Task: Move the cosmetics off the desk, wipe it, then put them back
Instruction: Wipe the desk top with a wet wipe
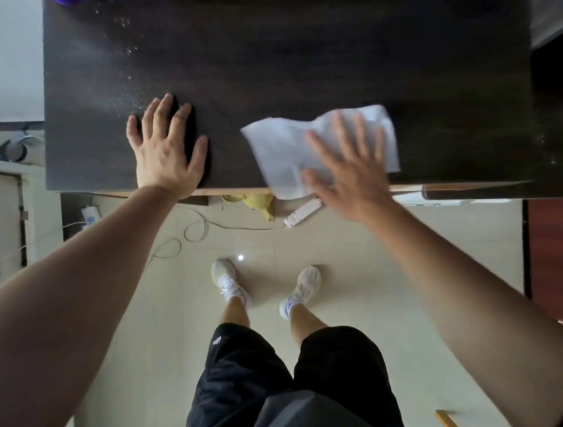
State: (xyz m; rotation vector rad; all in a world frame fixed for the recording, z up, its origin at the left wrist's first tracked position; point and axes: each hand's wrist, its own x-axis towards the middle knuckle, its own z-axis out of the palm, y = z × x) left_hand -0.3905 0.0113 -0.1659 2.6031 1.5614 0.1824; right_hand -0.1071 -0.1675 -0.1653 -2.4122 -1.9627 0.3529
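Observation:
The dark wooden desk [304, 61] fills the upper part of the head view. No cosmetics show on it. My left hand [166, 149] lies flat on the desk near its front edge, fingers spread, holding nothing. My right hand [350, 170] presses flat on a white cloth [280, 149] at the desk's front edge, blurred by motion. The cloth hangs slightly over the edge. White specks and droplets [128, 97] dot the desk's left part, beyond my left hand.
Below the desk lie a white power strip [303, 211] with its cable [195, 228], and a yellow object [259, 202]. A purple item [65, 2] peeks in at the far left corner. My legs and white shoes stand on the pale tiled floor [380, 274].

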